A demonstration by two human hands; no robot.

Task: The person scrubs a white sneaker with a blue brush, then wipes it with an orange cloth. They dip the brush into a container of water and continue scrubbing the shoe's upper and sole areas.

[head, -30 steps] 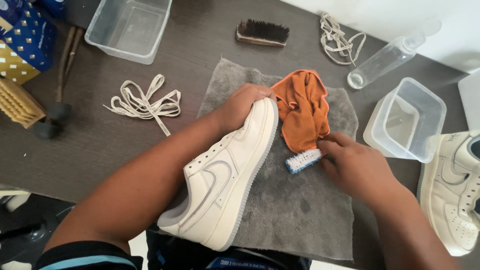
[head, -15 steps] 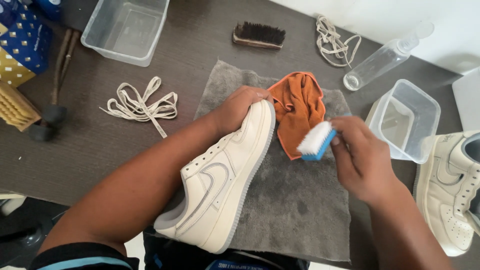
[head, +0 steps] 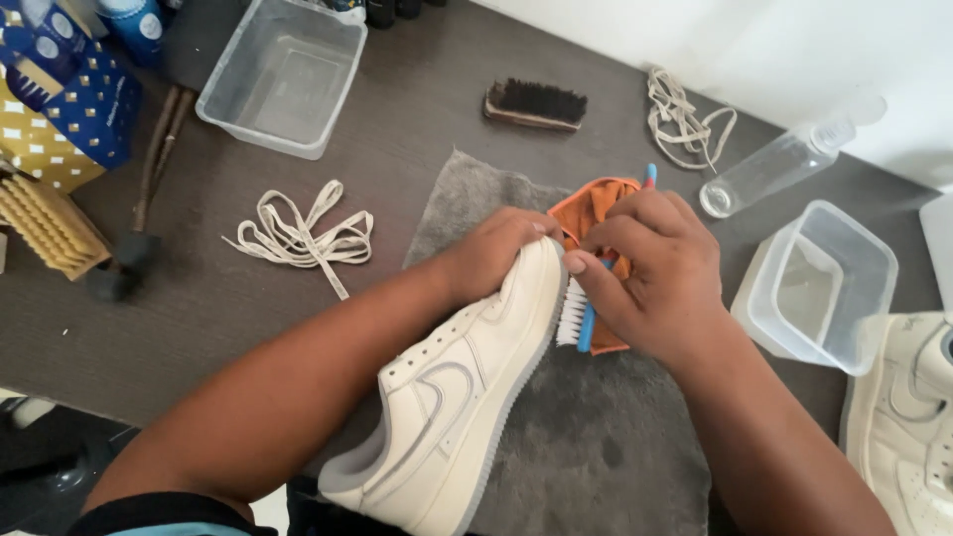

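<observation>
far left, we see a patterned blue and yellow box (head: 60,99) and a pale wooden brush (head: 45,228) at the desk edge, with a dark-headed tool (head: 124,263) beside them, all well apart from the work. next come an empty clear tub (head: 283,74) at the top and a loose bundle of white laces (head: 303,233) on the dark desk (head: 199,328).

centre: our left hand (head: 491,258) is curled around the toe of the cream sneaker (head: 457,402), which lies on its side on the grey towel (head: 596,437), heel toward us. our right hand (head: 650,278) is closed on the blue-handled toothbrush (head: 581,318), whose white bristles press against the sole edge near the toe. an orange cloth (head: 586,213) lies under and behind that hand.

we judge the risks as follows. the shoe is held at the toe only, so a hard stroke could swing the heel off the towel and over the near desk edge. bristles slipping off the sole edge could scuff or wet the upper, or catch the left fingers (head: 536,230), which sit just beside the brush.

right of centre: a dark-bristled wooden brush (head: 536,104), a second lace bundle (head: 685,124) and a clear bottle (head: 774,169) lying on its side. a second clear tub (head: 819,288) stands near the right forearm; a wide elbow movement could knock it. far right lies the other sneaker (head: 903,417). nothing stands between brush and sole.
</observation>
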